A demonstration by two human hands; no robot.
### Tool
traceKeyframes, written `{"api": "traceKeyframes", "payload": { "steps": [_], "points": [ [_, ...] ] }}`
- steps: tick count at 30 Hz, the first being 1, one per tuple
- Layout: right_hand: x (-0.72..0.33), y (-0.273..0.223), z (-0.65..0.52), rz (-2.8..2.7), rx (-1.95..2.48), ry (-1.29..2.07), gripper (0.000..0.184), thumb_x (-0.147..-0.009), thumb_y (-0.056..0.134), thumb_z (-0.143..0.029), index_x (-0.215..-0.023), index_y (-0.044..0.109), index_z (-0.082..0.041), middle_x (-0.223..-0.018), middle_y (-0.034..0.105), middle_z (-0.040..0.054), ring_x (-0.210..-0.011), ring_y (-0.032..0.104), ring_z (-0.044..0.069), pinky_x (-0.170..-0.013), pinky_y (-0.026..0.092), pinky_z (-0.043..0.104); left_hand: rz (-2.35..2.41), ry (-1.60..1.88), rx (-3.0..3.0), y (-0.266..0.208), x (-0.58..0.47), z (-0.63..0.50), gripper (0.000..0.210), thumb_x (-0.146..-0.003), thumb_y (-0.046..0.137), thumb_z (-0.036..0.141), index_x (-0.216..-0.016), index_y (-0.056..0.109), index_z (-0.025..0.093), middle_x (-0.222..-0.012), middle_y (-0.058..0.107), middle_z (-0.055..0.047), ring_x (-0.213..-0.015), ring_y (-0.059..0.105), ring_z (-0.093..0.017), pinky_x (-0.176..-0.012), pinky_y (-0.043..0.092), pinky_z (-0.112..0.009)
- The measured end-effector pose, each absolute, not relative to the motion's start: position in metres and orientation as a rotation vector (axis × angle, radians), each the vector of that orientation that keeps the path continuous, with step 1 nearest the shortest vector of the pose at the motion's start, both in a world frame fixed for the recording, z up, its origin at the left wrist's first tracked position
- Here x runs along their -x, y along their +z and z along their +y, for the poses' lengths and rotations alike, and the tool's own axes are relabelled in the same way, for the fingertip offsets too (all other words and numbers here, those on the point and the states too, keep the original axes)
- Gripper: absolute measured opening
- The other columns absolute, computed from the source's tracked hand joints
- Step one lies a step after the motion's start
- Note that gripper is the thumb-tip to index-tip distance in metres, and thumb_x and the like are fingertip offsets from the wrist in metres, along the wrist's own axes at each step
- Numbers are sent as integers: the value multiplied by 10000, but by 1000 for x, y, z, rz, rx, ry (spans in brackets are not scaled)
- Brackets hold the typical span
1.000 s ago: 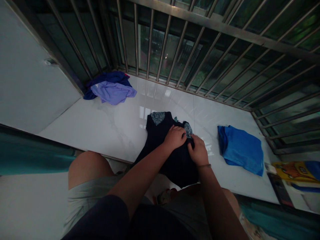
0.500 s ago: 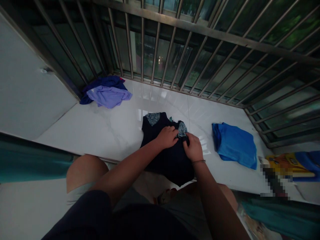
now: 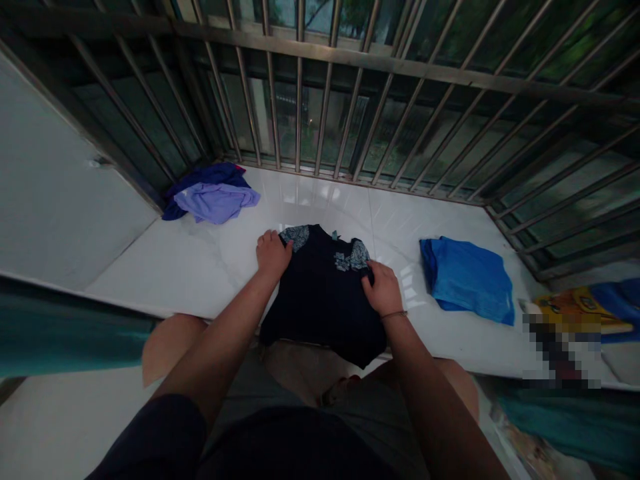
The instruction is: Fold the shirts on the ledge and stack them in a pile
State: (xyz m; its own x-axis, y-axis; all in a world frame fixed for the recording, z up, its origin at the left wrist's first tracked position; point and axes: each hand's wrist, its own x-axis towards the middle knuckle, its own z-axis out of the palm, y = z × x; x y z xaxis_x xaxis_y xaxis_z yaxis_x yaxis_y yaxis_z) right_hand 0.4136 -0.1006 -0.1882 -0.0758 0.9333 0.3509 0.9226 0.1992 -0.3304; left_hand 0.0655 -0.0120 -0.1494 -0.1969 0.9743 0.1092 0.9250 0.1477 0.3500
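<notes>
A dark navy shirt [image 3: 320, 293] with grey-patterned shoulders lies spread on the white tiled ledge, its hem reaching over the front edge. At its left shoulder is my left hand [image 3: 273, 255], fingers closed on the sleeve with the thumb on the cloth. My right hand [image 3: 384, 288] pinches the other sleeve, just below the patterned patch. The fingertips of both hands are partly hidden. To the right lies a folded blue cloth [image 3: 470, 280], apart from my hands.
A lavender garment [image 3: 217, 202] lies on a dark blue garment [image 3: 200, 177] in the far left corner. Metal bars [image 3: 345, 57] close off the back of the ledge [image 3: 320, 193]. A yellow and blue package [image 3: 580, 310] sits at the right. Teal curtains [image 3: 70, 333] hang below.
My left hand has moved from the shirt's right chest to its left sleeve. The shirt lies wider and flatter, its chest pattern uncovered. My right hand stays at the right sleeve.
</notes>
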Motion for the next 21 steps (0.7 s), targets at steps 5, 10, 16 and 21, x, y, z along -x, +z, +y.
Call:
{"api": "traceKeyframes", "payload": {
  "steps": [5,10,16,21],
  "points": [
    [-412,-188,-101,-1987,1742,19,475,-1022,585,-301,-1452,718,-148,-1465,766,196,-1373,683,364,-1238,526,541,2241,372,-1907,-125,-85,6,417,-1100,599,433,-1347,727,123,-1430,720,-262,-1394,620,-451,-1180,509,-579],
    [-412,-189,-101,-1990,1720,15,462,-1021,593,-292,-1450,719,-177,-1463,769,181,-1369,685,362,-1235,529,544,1661,489,-2380,-124,-109,-6,278,-1079,696,345,-1330,732,230,-1577,691,-179,-1510,599,-369,-1297,430,-530],
    [-412,-189,-101,-1969,1727,41,466,-1028,599,-295,-1458,728,-170,-1462,768,189,-1365,683,375,-1248,516,558,1334,390,-2294,-144,-121,-29,243,-1065,738,487,-1195,785,286,-1511,761,-94,-1488,646,-323,-1269,484,-493],
    [-411,-189,-102,-1950,1751,107,441,-1060,586,-335,-1438,740,-168,-1506,749,191,-1411,658,377,-1273,484,555,1673,508,-2112,-141,-117,-7,357,-1179,424,358,-1255,752,236,-1224,822,-133,-1221,751,-316,-1103,568,-446]
  ]
}}
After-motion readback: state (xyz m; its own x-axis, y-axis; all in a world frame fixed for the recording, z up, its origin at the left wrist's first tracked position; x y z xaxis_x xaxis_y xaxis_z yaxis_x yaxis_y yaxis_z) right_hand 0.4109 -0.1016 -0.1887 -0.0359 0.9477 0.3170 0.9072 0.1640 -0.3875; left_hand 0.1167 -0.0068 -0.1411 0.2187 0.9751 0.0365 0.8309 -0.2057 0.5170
